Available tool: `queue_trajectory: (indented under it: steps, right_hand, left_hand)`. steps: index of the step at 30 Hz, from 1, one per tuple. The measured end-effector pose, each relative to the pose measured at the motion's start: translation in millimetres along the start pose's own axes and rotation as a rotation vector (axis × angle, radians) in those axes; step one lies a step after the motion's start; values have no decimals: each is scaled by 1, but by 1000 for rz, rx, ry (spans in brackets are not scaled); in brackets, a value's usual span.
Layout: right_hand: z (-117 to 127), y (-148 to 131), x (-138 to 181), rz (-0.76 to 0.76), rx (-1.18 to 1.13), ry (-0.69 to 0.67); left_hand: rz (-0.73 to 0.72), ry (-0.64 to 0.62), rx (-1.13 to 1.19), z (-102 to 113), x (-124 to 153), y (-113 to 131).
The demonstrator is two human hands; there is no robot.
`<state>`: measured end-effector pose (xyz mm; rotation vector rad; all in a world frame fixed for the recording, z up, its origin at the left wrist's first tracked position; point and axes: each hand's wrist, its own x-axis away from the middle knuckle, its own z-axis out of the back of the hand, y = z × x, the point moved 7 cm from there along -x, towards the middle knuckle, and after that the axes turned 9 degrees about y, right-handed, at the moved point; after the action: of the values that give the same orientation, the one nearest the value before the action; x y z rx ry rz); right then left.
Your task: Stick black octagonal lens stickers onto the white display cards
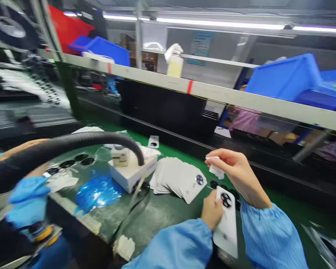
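Observation:
My left hand (212,211) grips a white phone back cover (226,220) with a round black camera ring, held flat over the green work surface (156,213). Just above it, my right hand (238,172) pinches a small white wipe or film piece (215,169) between thumb and fingers. A fanned stack of white back covers (176,178) lies to the left of my hands. Several black rings (217,185) lie on the surface beside the stack.
A white box (130,173) with a small bottle on it stands left of the stack, under a thick black hose (81,144). Blue film (96,192) lies beside it. A co-worker's blue sleeve (28,201) is at left. Blue bins (291,78) sit on the shelf rail above.

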<state>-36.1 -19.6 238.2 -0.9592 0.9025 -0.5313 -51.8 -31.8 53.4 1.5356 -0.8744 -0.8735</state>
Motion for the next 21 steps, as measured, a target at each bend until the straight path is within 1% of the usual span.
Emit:
queue_trajectory:
  steps: [2, 3, 5, 7, 9, 10, 12, 14, 16, 21]
  right_hand:
    - [57, 5, 44, -35, 28, 222]
    - [80, 6, 65, -34, 42, 314]
    - [112, 4, 99, 3, 90, 453]
    - [130, -6, 122, 98, 170, 527]
    - [139, -20, 136, 223, 265, 561]
    - [142, -26, 141, 280, 304, 574]
    - [146, -35, 149, 346, 345, 601]
    - [148, -38, 154, 378, 354, 625]
    - [147, -40, 157, 406, 377, 639]
    - [136, -43, 158, 478, 471, 613]
  left_hand:
    - [-38, -8, 31, -9, 6, 17]
    - [-59, -4, 50, -10, 9, 30]
    - [-93, -7, 77, -14, 15, 61]
    - [-107, -54, 85, -25, 26, 94]
    - [-118, -67, 89, -39, 41, 121]
    - [-124, -66, 82, -46, 49, 131]
    - [-138, -31, 53, -57, 64, 142]
    - [-150, 28, 26, -64, 77, 145]
    - [-172, 89, 3, -66, 86, 144]
    - [-254, 167, -83, -59, 95, 146]
